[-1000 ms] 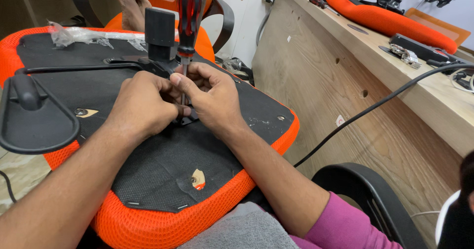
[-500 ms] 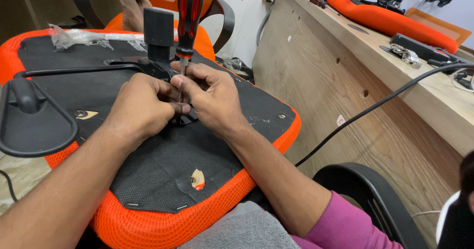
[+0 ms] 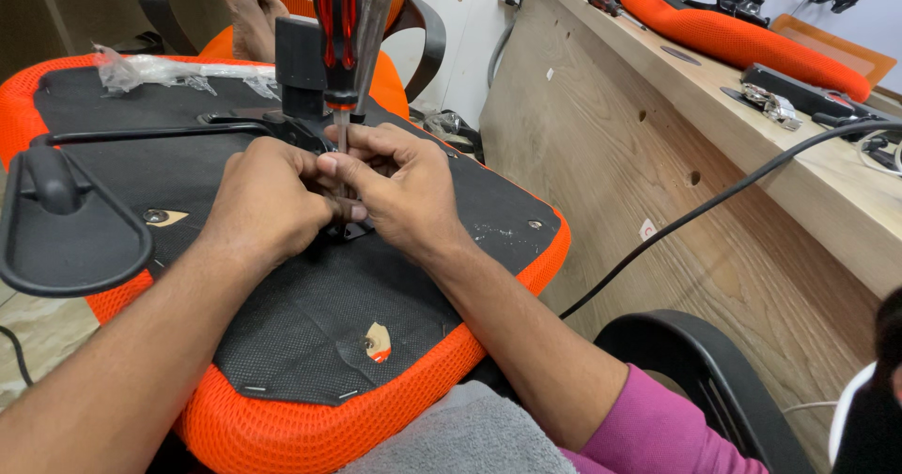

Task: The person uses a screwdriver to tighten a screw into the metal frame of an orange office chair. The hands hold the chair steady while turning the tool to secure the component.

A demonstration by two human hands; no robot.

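Note:
An upturned orange chair seat (image 3: pixel 282 427) with a black fabric underside lies in front of me. A screwdriver (image 3: pixel 336 23) with a red and black handle stands upright on a black metal plate at the seat's middle. My left hand (image 3: pixel 268 202) and my right hand (image 3: pixel 404 192) close together around the lower shaft, fingers pinched at the tip. The tip and what it touches are hidden by my fingers.
A black armrest loop (image 3: pixel 56 239) lies at the left on the seat. A black mechanism block (image 3: pixel 301 61) and a silver rod (image 3: pixel 376 14) stand behind the screwdriver. A wooden bench (image 3: pixel 658 155) at the right carries an orange cushion (image 3: pixel 742 32); a black cable (image 3: pixel 733 192) hangs across it.
Both hands stay clasped around the screwdriver shaft at the same spot; only the fingers and the view have shifted slightly.

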